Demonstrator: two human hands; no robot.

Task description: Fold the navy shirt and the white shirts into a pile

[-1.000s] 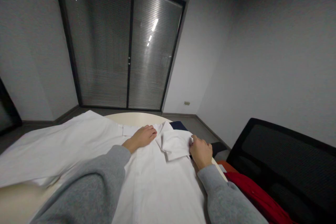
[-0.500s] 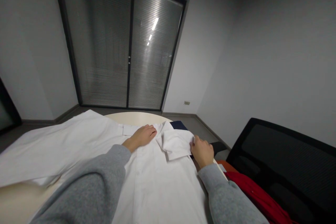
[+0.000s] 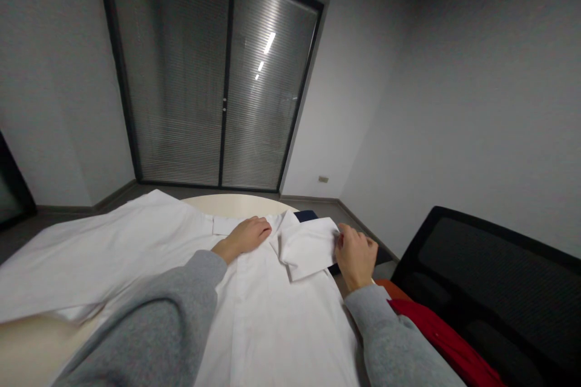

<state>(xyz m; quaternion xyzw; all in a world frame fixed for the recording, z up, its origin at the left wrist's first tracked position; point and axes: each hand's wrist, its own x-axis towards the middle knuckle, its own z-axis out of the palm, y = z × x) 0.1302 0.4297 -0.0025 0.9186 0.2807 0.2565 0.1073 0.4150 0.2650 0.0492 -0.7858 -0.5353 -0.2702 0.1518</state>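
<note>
The fingers of the right hand (image 3: 357, 257) are curled in narrow at the outer end of a folded-over flap (image 3: 311, 247) and seem to pinch its edge, though the tips are partly hidden; a hold this near the edge could slip, letting the flap spring back or crumple. The fingers of the left hand (image 3: 247, 236) lie close together, palm down beside the collar; whether they grip any cloth I cannot tell. If that hand presses too lightly, a pull from the right could drag the fabric askew and wrinkle the front. The white shirt (image 3: 276, 326) spreads across the tabletop (image 3: 240, 201), its body towards the person and a long sleeve (image 3: 113, 239) reaching out to the left, where its weight might tug the garment sideways. Dark blue cloth (image 3: 305, 216) shows just beyond the flap and could get caught up with it. The right grey cuff (image 3: 370, 302) sits near red cloth (image 3: 447, 338) by the black chair (image 3: 494, 272), so a wide swing of that arm might brush either one.
</note>
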